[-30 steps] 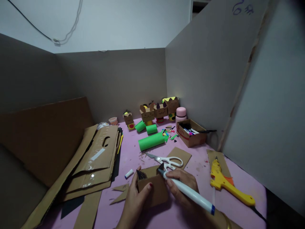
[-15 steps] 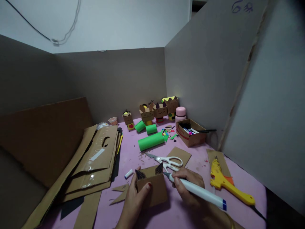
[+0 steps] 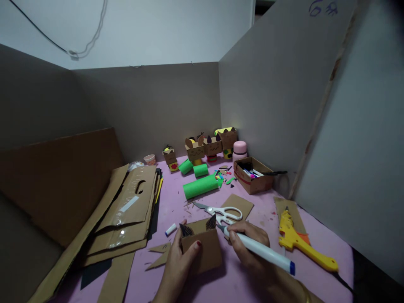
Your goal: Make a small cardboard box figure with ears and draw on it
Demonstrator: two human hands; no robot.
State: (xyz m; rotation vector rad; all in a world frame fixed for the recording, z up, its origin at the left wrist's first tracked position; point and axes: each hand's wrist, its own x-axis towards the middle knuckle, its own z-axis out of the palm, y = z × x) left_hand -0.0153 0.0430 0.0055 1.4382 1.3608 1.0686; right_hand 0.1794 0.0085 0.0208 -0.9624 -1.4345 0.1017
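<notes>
My left hand (image 3: 181, 263) grips a small open cardboard box (image 3: 206, 252) by its left side, thumb across the front. Two pointed ears with dark strokes stand up from the box's top edge. In my right hand (image 3: 251, 248) is a white marker (image 3: 265, 251) with a blue end, uncapped, its dark tip close to the right ear. Whether the tip touches the ear I cannot tell. The marker cap (image 3: 171, 229) lies left of the box, above some pointed cardboard scraps (image 3: 160, 256). White-handled scissors (image 3: 222, 212) rest just behind the box.
At right lies a yellow glue gun (image 3: 296, 244) with a cord. Flat cardboard (image 3: 126, 210) is stacked at left. Green rolls (image 3: 202, 186), cardboard figures (image 3: 195, 150), a pink bottle (image 3: 240, 149) and a box of pens (image 3: 254, 181) stand farther back. Grey partitions enclose the table.
The marker in my right hand has tilted slightly, its blue end moving a little left and up. My left hand and the box stay almost in place.
</notes>
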